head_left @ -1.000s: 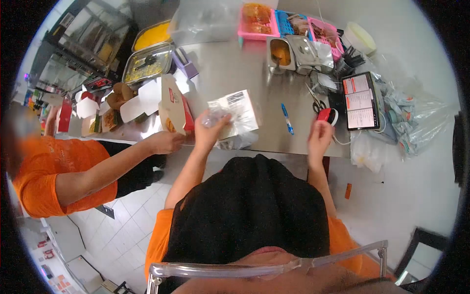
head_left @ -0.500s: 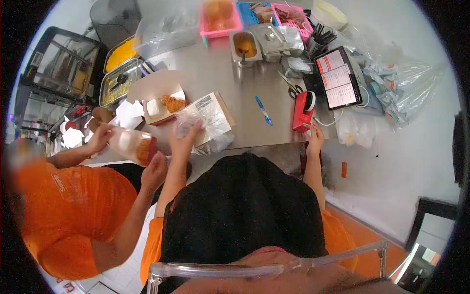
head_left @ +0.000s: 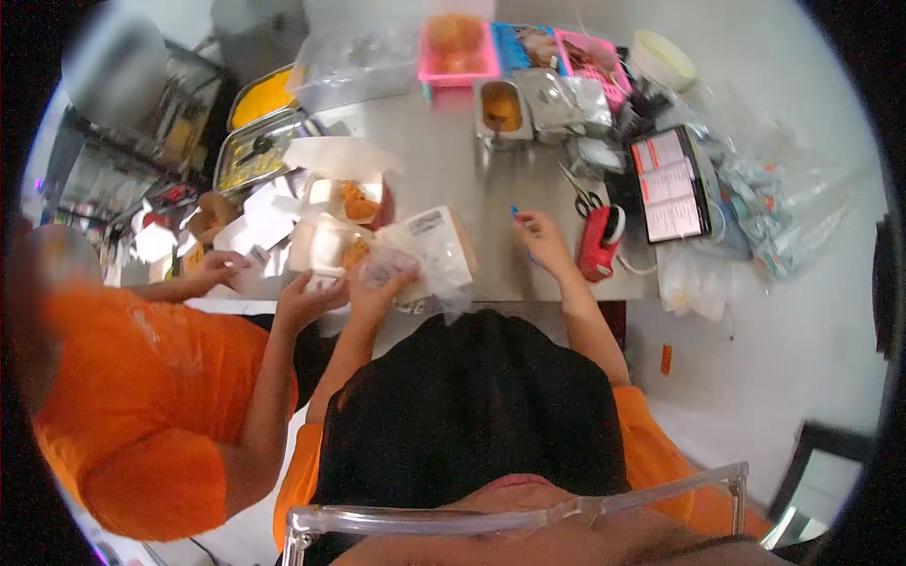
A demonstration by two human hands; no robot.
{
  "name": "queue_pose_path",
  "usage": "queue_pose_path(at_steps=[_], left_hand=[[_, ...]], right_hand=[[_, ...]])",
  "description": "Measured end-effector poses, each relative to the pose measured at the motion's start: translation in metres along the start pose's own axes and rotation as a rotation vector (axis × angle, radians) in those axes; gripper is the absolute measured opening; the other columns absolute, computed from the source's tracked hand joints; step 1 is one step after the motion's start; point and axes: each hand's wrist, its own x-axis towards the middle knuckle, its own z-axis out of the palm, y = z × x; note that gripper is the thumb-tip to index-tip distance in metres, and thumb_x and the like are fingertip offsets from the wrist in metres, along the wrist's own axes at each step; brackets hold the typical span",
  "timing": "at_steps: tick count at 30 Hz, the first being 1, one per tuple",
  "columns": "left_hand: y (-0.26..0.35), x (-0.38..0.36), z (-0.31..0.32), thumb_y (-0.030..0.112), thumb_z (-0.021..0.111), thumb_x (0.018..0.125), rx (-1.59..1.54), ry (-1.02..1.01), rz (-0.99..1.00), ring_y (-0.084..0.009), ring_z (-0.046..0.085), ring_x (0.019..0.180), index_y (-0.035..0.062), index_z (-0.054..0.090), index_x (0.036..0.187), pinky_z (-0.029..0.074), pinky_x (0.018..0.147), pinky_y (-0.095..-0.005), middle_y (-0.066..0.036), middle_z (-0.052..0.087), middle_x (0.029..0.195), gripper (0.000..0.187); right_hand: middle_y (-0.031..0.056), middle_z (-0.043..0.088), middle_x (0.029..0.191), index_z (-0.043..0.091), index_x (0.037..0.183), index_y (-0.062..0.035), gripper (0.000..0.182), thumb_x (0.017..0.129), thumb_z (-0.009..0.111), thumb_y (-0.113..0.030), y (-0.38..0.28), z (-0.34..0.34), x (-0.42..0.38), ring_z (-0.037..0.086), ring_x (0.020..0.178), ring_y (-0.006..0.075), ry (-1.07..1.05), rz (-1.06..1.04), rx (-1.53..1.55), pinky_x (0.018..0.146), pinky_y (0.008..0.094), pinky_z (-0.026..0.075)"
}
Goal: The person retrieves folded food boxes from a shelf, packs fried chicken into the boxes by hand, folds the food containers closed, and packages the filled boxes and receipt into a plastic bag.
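Observation:
My left hand (head_left: 377,291) is closed around a thin clear plastic piece (head_left: 385,268), its exact kind blurred, at the left side of a stack of printed paper sheets (head_left: 436,247). Over the steel table, my right hand (head_left: 547,243) pinches a blue pen (head_left: 516,212); its blue end shows past the fingers. To the right of that hand stands a red tape dispenser (head_left: 598,247), with black scissors (head_left: 587,200) behind it. An open paper box (head_left: 326,196) with rice and fried food lies beyond my left hand.
At my left, a co-worker in an orange shirt (head_left: 170,396) has one hand at a second food box (head_left: 327,247). Metal trays (head_left: 255,156) stand at the back left. A tablet (head_left: 672,184), plastic bags (head_left: 793,217) and baskets (head_left: 460,66) line the back and right.
My right hand has left the tape dispenser, moved left and taken hold of the pen. The co-worker's food box is now down beside the other box. The view has shifted slightly.

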Motion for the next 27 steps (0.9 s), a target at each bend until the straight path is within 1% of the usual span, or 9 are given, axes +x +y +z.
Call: queue_pose_path(at_steps=[4, 6, 10, 13, 16, 18, 22, 25, 27], left_hand=[[-0.001, -0.018, -0.017, 0.007, 0.074, 0.069, 0.031, 0.015, -0.064, -0.0149, 0.060, 0.069, 0.0009, 0.062, 0.081, 0.049, 0.065, -0.0276, -0.007, 0.063, 0.077, 0.018], [0.015, -0.036, -0.020, 0.007, 0.073, 0.069, 0.127, -0.008, -0.069, -0.0153, 0.060, 0.069, 0.0003, 0.062, 0.079, 0.048, 0.064, -0.0275, -0.007, 0.063, 0.077, 0.016], [-0.024, -0.048, -0.029, 0.009, 0.073, 0.070, -0.267, -0.067, 0.028, -0.0163, 0.061, 0.069, -0.0008, 0.062, 0.075, 0.048, 0.064, -0.0273, -0.009, 0.063, 0.076, 0.015], [-0.027, -0.049, -0.035, 0.009, 0.073, 0.070, -0.322, -0.030, -0.032, -0.0158, 0.060, 0.069, -0.0008, 0.063, 0.077, 0.048, 0.064, -0.0270, -0.008, 0.064, 0.076, 0.016], [-0.031, -0.051, -0.040, 0.009, 0.074, 0.069, -0.300, 0.024, -0.060, -0.0152, 0.061, 0.068, -0.0004, 0.064, 0.079, 0.048, 0.065, -0.0265, -0.008, 0.064, 0.076, 0.018], [-0.027, -0.052, -0.040, 0.008, 0.074, 0.069, -0.299, 0.058, -0.076, -0.0153, 0.061, 0.068, -0.0001, 0.064, 0.080, 0.049, 0.065, -0.0269, -0.007, 0.065, 0.076, 0.017], [-0.014, -0.046, -0.033, 0.006, 0.074, 0.068, -0.295, 0.131, -0.146, -0.0151, 0.062, 0.069, 0.0001, 0.064, 0.081, 0.049, 0.067, -0.0274, -0.007, 0.065, 0.078, 0.017], [-0.012, -0.040, -0.027, 0.006, 0.073, 0.070, -0.358, 0.119, -0.161, -0.0131, 0.062, 0.076, 0.0009, 0.064, 0.084, 0.048, 0.071, -0.0269, -0.006, 0.066, 0.082, 0.018], [-0.013, -0.035, -0.025, 0.006, 0.073, 0.070, -0.355, 0.133, -0.141, -0.0127, 0.061, 0.078, 0.0010, 0.064, 0.085, 0.048, 0.073, -0.0267, -0.006, 0.066, 0.082, 0.018]], right_hand=[[0.0054, 0.061, 0.100, 0.056, 0.111, -0.0031, 0.031, 0.088, 0.054, -0.023, -0.002, 0.079, 0.062, 0.056, 0.081, 0.0136, -0.329, -0.069, 0.091, 0.076, 0.0273, 0.044], [0.0057, 0.061, 0.098, 0.056, 0.111, -0.0015, 0.029, 0.088, 0.053, -0.020, -0.013, 0.110, 0.102, 0.056, 0.080, 0.0139, -0.327, -0.030, 0.010, 0.077, 0.0263, 0.043], [0.0047, 0.061, 0.088, 0.057, 0.107, -0.0025, 0.023, 0.088, 0.051, -0.015, -0.028, 0.171, 0.188, 0.057, 0.077, 0.0127, -0.299, -0.131, 0.085, 0.072, 0.0256, 0.045], [0.0023, 0.059, 0.079, 0.058, 0.102, -0.0057, 0.018, 0.087, 0.051, -0.012, -0.032, 0.205, 0.248, 0.058, 0.073, 0.0112, -0.254, 0.152, 0.350, 0.063, 0.0254, 0.047], [0.0012, 0.058, 0.076, 0.057, 0.100, -0.0067, 0.016, 0.085, 0.054, -0.011, -0.034, 0.228, 0.294, 0.058, 0.069, 0.0103, -0.560, 0.371, 0.525, 0.057, 0.0259, 0.048], [0.0041, 0.060, 0.080, 0.059, 0.102, -0.0087, 0.020, 0.085, 0.050, -0.010, -0.037, 0.232, 0.320, 0.056, 0.067, 0.0123, -0.993, 0.406, 0.359, 0.060, 0.0277, 0.045], [0.0056, 0.061, 0.087, 0.056, 0.112, -0.0091, 0.027, 0.086, 0.049, -0.013, -0.011, 0.289, 0.364, 0.055, 0.076, 0.0140, -1.137, 0.093, -0.107, 0.070, 0.0285, 0.045], [0.0045, 0.061, 0.094, 0.055, 0.115, -0.0078, 0.028, 0.088, 0.050, -0.015, -0.026, 0.316, 0.354, 0.054, 0.084, 0.0139, -0.861, -0.255, 0.168, 0.078, 0.0288, 0.044], [0.0047, 0.060, 0.100, 0.055, 0.115, -0.0076, 0.030, 0.087, 0.052, -0.018, -0.029, 0.340, 0.354, 0.055, 0.089, 0.0146, -1.072, -0.097, 0.503, 0.079, 0.0298, 0.044]])
